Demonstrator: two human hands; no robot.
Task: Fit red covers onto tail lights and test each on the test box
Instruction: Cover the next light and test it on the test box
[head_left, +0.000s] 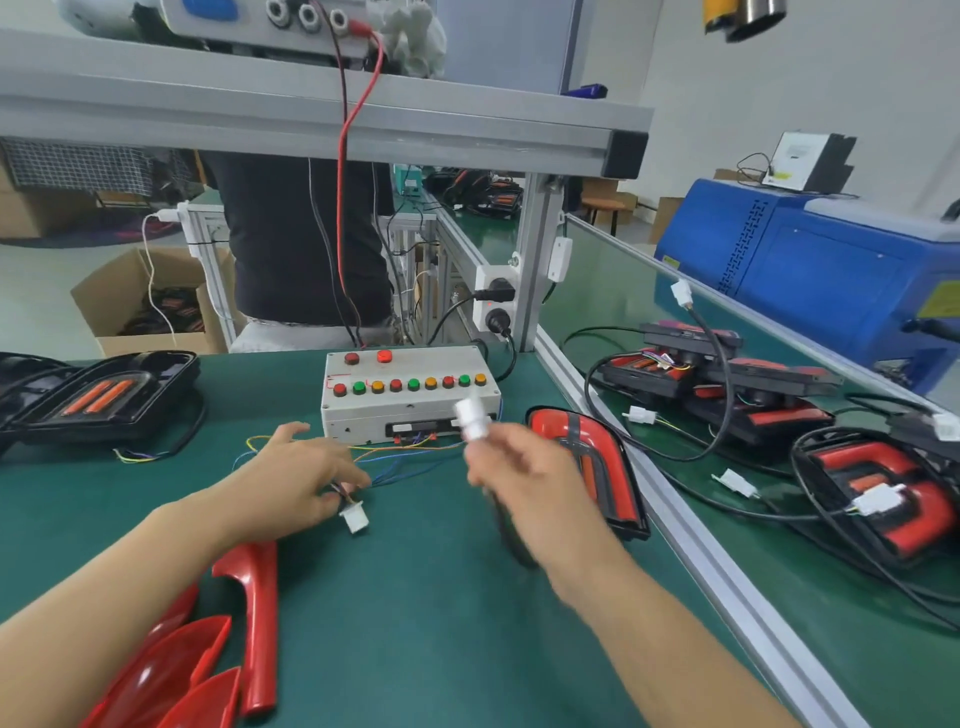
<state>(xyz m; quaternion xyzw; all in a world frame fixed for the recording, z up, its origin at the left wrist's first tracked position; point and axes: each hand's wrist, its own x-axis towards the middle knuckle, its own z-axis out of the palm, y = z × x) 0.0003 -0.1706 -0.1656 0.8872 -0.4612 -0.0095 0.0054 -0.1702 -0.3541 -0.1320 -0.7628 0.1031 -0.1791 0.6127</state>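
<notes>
Green matting covers the table (415, 597), soft enough, I judge, to keep glossy parts from scuffing. Test box (410, 395): grey, boxy, with a row of red, green and amber round buttons, set at the far edge within reach. Left hand (291, 483): fingers pinch the box's thin coloured wires just above a white plug (355, 518), which lies on the mat. Right hand (524, 483), blurred: fingers closed round a second white plug (474, 418), raised in front of the box. Likely intent: mate the two plugs for a test. Covered tail light (589, 467) lies just right of the right hand. Spare red covers (218, 639), smooth curved plastic, sit near-left.
</notes>
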